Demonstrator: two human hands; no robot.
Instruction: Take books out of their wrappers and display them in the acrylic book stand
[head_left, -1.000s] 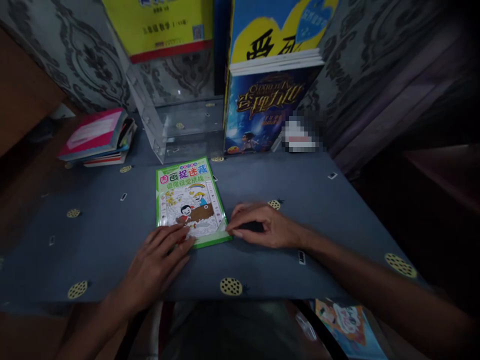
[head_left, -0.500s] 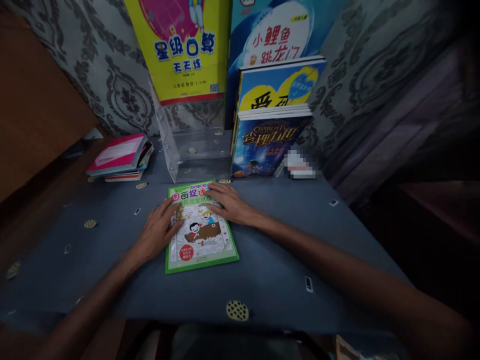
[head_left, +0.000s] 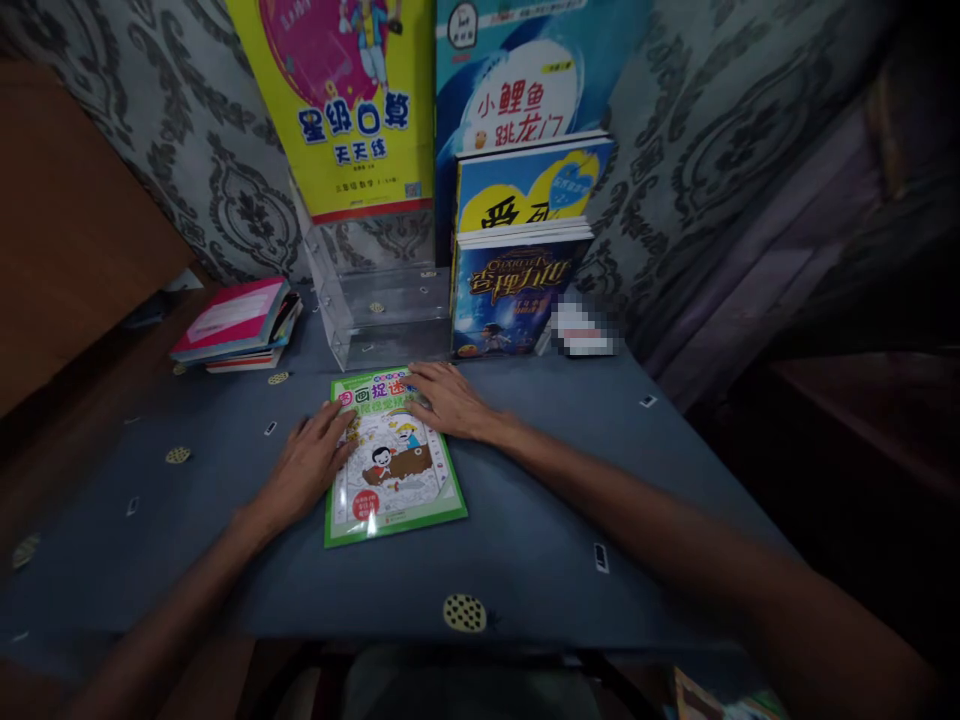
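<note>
A green-bordered picture book (head_left: 401, 490) lies closed and cover up on the grey-blue tablecloth, with cartoon children on its front. My left hand (head_left: 311, 455) rests at its left edge, the fingertips on the cover and the thumb stretched out. Across the upper right corner lies my right hand (head_left: 446, 400), its fingers flat over part of the title. Both hands touch the book without visibly gripping it. Just behind stands a clear acrylic book stand (head_left: 341, 335).
The stand's right side holds a blue book (head_left: 499, 300), a yellow-and-blue book (head_left: 517, 190) and a teal book (head_left: 525, 60). Up on its left is a yellow workbook (head_left: 360, 110). Stacked books (head_left: 232, 325) lie at the table's left. A blurred-out item (head_left: 585, 330) sits right of the stand.
My view has tilted up slightly and shifted right, showing more of the upright books. Hands and picture book keep nearly the same places relative to each other.
</note>
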